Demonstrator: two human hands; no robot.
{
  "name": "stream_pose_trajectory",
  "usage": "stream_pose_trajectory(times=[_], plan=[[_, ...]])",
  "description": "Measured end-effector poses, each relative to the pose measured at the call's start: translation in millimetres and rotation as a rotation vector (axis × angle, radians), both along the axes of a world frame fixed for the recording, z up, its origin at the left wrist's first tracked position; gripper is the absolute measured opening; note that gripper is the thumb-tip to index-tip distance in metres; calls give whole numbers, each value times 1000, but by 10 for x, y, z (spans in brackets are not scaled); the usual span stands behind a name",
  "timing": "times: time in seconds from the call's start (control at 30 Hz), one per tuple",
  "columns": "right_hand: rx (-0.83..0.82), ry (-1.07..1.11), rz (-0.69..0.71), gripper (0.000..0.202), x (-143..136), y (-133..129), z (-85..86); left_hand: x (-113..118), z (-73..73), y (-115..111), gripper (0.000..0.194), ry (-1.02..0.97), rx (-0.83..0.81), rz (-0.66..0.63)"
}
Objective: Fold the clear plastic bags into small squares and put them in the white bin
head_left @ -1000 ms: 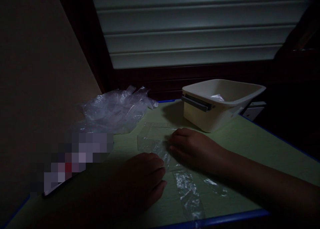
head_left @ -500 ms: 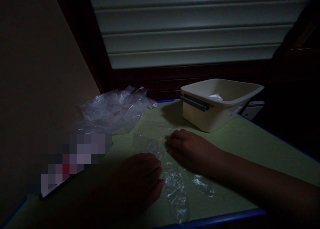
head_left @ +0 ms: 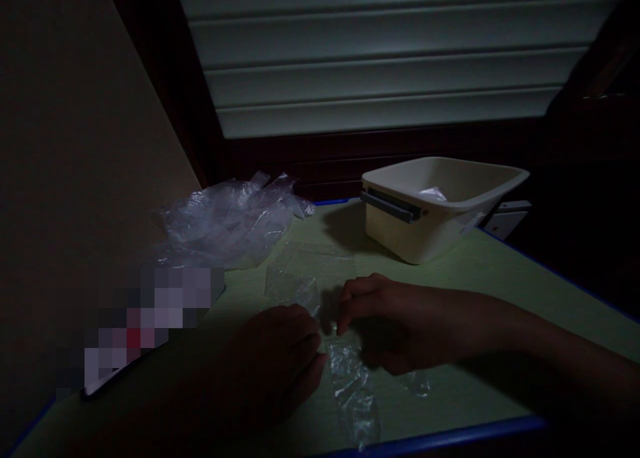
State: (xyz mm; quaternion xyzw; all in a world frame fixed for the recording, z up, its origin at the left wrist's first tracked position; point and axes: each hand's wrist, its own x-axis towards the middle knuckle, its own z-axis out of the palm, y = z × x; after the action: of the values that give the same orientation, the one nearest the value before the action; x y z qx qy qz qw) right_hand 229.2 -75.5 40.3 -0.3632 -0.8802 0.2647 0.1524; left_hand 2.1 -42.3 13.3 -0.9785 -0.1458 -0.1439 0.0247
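A piece of thin clear plastic film (head_left: 354,395) lies crumpled and flattened on the table, running from between my hands toward the front edge. My left hand (head_left: 285,358) rests at its left side with fingers curled together, the fingertips at the film; their exact hold is partly hidden in the dark. Just right of it, my right hand (head_left: 395,318) is over the film with fingers bent down and the thumb apart, and I see nothing held in it. A flat sheet-like part of the film (head_left: 290,271) spreads beyond my fingers, and a small loose end shows below my right hand.
A heap of clear plastic (head_left: 225,225) lies at the back left. A cream bin (head_left: 400,235) with a grey handle stands back right, some plastic inside. A blurred-out flat object (head_left: 150,328) lies left. The green table (head_left: 475,391) has a blue edge; the room is dim.
My right hand has shifted toward me and turned, its fingers now bent down closer to my left hand. My left hand has hardly moved.
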Motion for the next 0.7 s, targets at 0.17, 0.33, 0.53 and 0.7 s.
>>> stream_pose_trajectory(times=[0.17, 0.33, 0.53, 0.7], plan=[[0, -31, 21, 31, -30, 16, -2, 19, 4, 12, 21, 50, 4, -20], [11, -15, 13, 22, -54, 30, 7, 32, 3, 17, 14, 89, -28, -7], [25, 13, 9, 6, -88, 44, -37, 30, 42, 5, 10, 90, -75, 7], [20, 52, -5, 13, -93, 57, -33, -19, -9, 11, 15, 12, -166, -38]])
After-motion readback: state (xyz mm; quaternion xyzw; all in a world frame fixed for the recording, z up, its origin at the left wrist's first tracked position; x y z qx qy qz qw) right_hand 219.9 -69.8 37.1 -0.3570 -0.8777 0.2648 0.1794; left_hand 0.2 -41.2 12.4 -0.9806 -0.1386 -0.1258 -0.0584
